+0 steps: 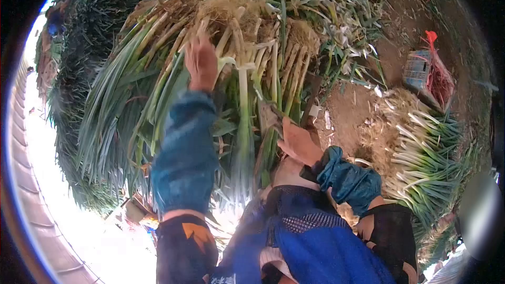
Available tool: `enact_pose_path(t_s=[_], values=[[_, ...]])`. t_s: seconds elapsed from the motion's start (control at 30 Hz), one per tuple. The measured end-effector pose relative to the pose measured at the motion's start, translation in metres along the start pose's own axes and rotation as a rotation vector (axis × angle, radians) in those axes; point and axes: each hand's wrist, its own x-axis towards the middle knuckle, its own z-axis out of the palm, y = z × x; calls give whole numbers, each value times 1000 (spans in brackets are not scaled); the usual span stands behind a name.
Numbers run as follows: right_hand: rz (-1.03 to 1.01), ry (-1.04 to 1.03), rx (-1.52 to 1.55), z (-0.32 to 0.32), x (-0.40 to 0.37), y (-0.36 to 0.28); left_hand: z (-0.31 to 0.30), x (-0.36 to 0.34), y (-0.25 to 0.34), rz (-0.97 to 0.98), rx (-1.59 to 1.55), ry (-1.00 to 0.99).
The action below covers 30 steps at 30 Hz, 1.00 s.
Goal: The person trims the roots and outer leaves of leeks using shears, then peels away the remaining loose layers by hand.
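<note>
A broad pile of long green onions lies in front of me, with tangled brown roots at the far side and green leaves hanging toward me. My left hand reaches over the pale stalks just below the roots, its fingers smeared by motion. Beside the pile, my right hand is closed around the near end of a narrow grey-brown tool, whose kind I cannot tell. Between my hands, one onion with a clean white stalk lies lengthwise, its leaves blurred near my lap.
On the right, cleaned onions lie in a row on the soil, roots inward. Beyond them is a blue printed box beside a red net bag. Peeled leaves litter the ground at the back. Dark green leaves are heaped at left.
</note>
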Motion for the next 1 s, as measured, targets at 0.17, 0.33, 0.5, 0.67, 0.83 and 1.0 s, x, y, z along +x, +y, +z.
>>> enact_pose_path(t_s=[0.17, 0.33, 0.5, 0.67, 0.83, 1.0], values=[[-19, 68, 193, -19, 2, -16, 59, -170, 28, -484, -416, -596], [6, 31, 188, -26, -20, -27, 105, -193, 55, -755, -512, -782], [-73, 94, 115, -29, 23, -16, 114, -206, 40, -777, -786, -672], [-116, 349, 46, -25, 67, -16, 71, -231, 25, -791, -759, -808], [32, -70, 156, -25, -34, -52, 43, -247, 14, -919, -873, -817], [60, -45, 92, -9, -12, -47, 8, -246, 19, -815, -645, -846]])
